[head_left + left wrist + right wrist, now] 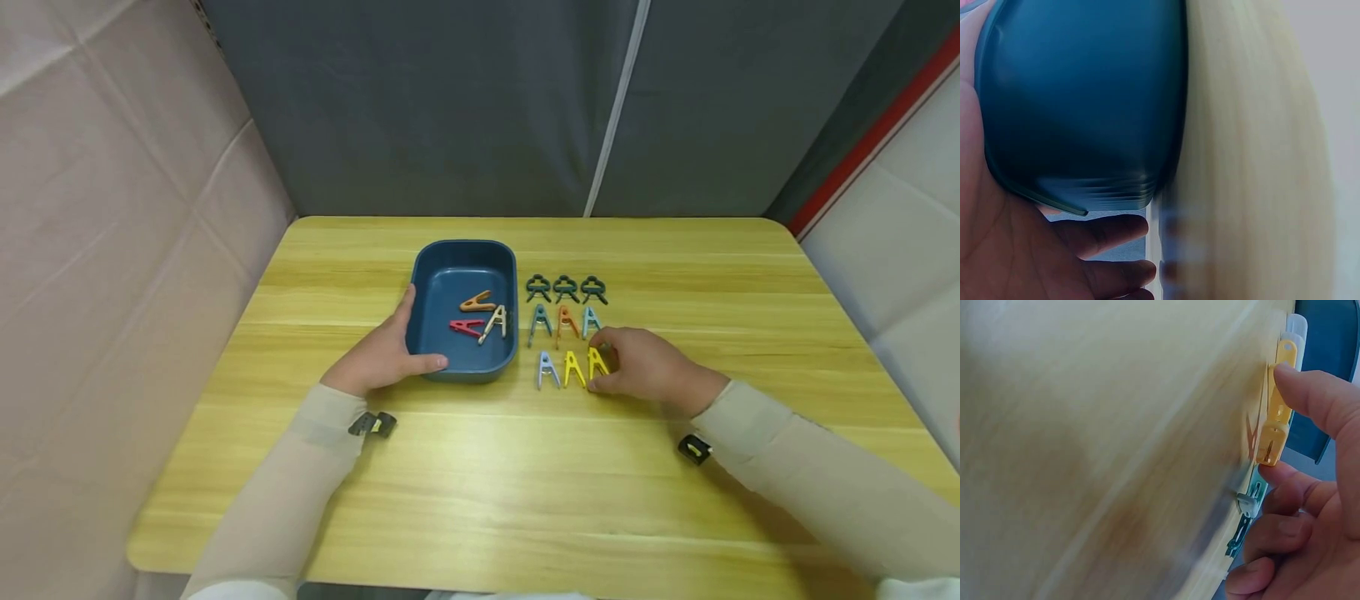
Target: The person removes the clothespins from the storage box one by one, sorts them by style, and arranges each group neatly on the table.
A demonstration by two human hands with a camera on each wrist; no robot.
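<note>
1. Head view: your left hand (pixel 386 354) cups the near left corner of the blue tray (pixel 463 257), thumb along its near wall and fingers up its left wall. The tray sits at the middle of the table (pixel 480 467), nearer the far edge, and holds an orange clip (pixel 477 302), a red clip (pixel 466 327) and a cream clip (pixel 495 322). Just right of the tray, clips lie in three rows. Your right hand (pixel 645 364) pinches the yellow clip (pixel 597 363) at the right end of the nearest row, beside a second yellow clip (pixel 573 368).

2. Left wrist view: your palm and curled fingers (pixel 1110 234) wrap the tray's outer wall (pixel 1085 100).

3. Right wrist view: thumb and a finger pinch the yellow clip (pixel 1277 419), which lies on the table.
</note>
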